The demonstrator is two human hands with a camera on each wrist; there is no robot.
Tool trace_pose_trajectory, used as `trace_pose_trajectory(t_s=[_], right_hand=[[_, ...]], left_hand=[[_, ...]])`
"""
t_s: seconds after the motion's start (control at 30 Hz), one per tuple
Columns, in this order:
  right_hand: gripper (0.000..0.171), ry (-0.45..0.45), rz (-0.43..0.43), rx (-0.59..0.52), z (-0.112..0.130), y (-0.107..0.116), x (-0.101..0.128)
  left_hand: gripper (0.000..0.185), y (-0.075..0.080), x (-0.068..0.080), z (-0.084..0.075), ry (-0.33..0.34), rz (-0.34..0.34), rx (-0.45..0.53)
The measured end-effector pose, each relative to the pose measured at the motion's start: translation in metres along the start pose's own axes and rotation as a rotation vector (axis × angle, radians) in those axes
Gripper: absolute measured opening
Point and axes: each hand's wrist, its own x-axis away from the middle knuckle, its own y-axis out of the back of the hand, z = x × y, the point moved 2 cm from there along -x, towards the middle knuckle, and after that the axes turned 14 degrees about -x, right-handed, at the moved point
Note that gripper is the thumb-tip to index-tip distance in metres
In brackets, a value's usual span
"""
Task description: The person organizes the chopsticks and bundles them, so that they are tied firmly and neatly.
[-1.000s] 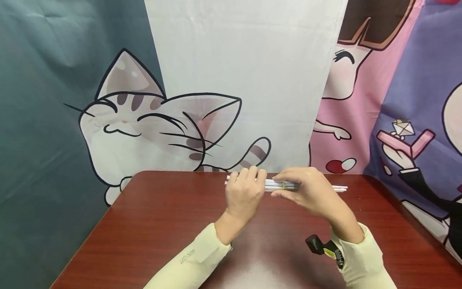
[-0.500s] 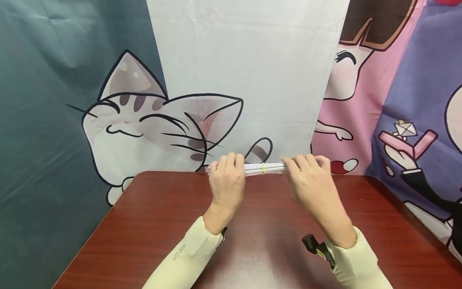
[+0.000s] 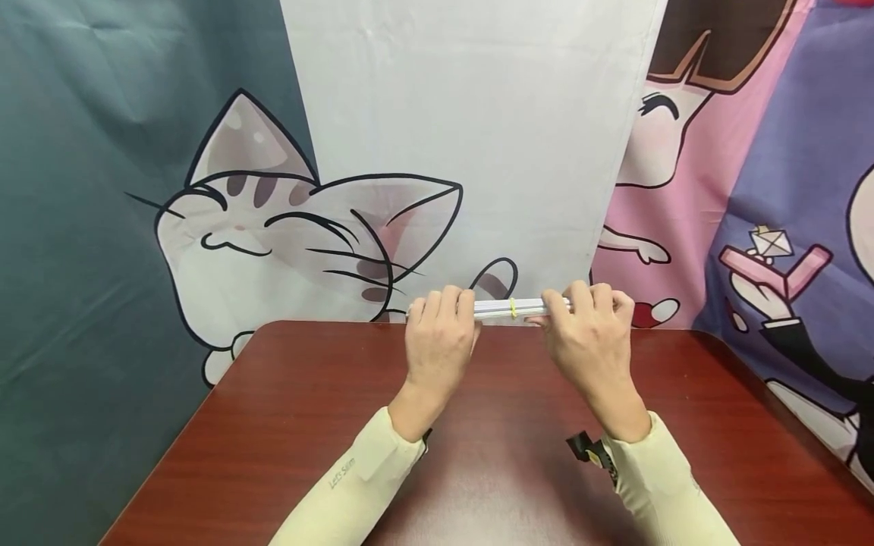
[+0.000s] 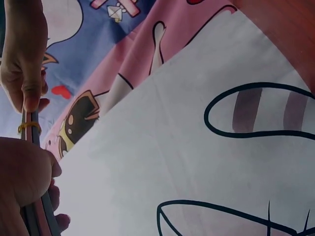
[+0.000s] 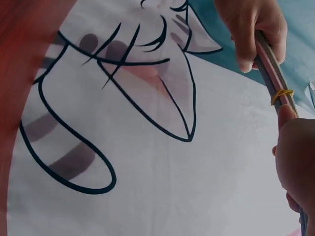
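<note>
A bundle of thin, straight white sticks [image 3: 493, 309] is held level between the two hands, over the table's far side. A yellow rubber band [image 3: 514, 308] circles it at the stretch between the hands. My left hand [image 3: 440, 337] grips the left part, fingers curled over the top. The right part is gripped by my right hand [image 3: 590, 337]. Both outer ends are largely covered by the fingers in the head view. Greyish and pinkish strips of the bundle [image 5: 268, 61] show in the right wrist view, with the band [image 5: 282, 94] close to the right thumb.
A reddish-brown table [image 3: 492, 455] with rounded far corners lies under the hands. Behind it hangs a cloth backdrop [image 3: 519, 152] printed with a cartoon cat and figures. A small black device [image 3: 590, 451] is strapped to the right wrist.
The bundle has risen from near the tabletop. My right hand went from fingers around the banded part to a grip farther right. Lately both hands shifted slightly, the left one rightward.
</note>
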Motion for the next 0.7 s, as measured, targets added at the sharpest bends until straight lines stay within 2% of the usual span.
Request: trace_pose_trajectory(t_s=[0.1,0.23,0.4,0.53,0.7], right_hand=[[0.052,0.032,-0.081,0.017,-0.001,-0.003,-0.001],[0.053,0.105,-0.187,0.002,0.002,-0.007,-0.002],[0.053,0.152,-0.302,-0.028,0.004,-0.01,-0.001],[0.053,0.143,-0.316,-0.037,0.002,-0.013,0.004],[0.055,0.117,-0.278,-0.041,-0.004,-0.017,0.012]], left_hand=[[0.004,-0.002,-0.001,-0.001,0.017,-0.034,-0.03],[0.012,-0.003,-0.001,0.0,0.048,-0.052,-0.049],[0.017,-0.005,0.001,0.0,0.04,-0.073,-0.055],[0.017,-0.006,0.003,-0.003,0.032,-0.087,-0.069],[0.015,-0.009,0.006,-0.006,0.019,-0.072,-0.084]])
